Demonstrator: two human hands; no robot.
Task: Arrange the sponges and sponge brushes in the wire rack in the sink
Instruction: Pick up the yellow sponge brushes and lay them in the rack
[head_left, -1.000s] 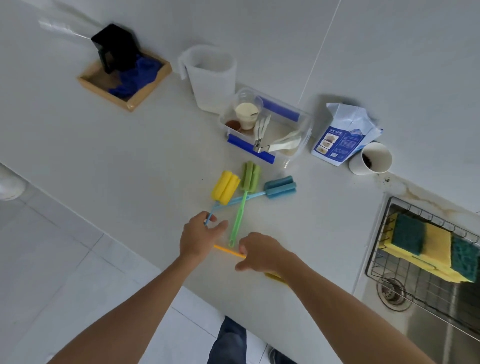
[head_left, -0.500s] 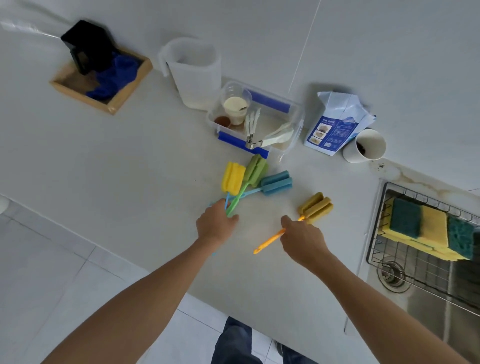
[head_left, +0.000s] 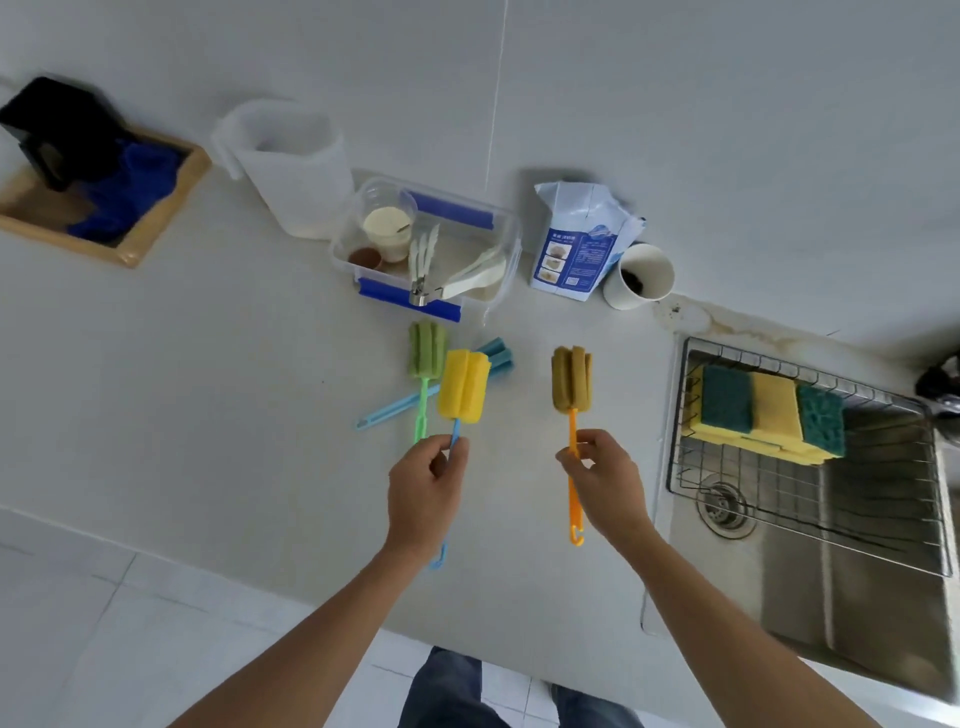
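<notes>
My left hand grips the blue handle of a bright yellow sponge brush, held upright above the counter. My right hand grips the orange handle of a dark yellow sponge brush, also upright. A green sponge brush and a teal sponge brush lie crossed on the counter behind the left one. The wire rack sits in the sink at the right, with yellow and green sponges stacked along its far side.
Along the wall stand a wooden tray with a black object and blue cloth, a white jug, a clear box of utensils, a blue-and-white bag and a paper cup. The sink drain lies under the rack.
Both hands have lifted a sponge brush off the counter and turned it upright. The green and teal brushes stayed lying where they were.
</notes>
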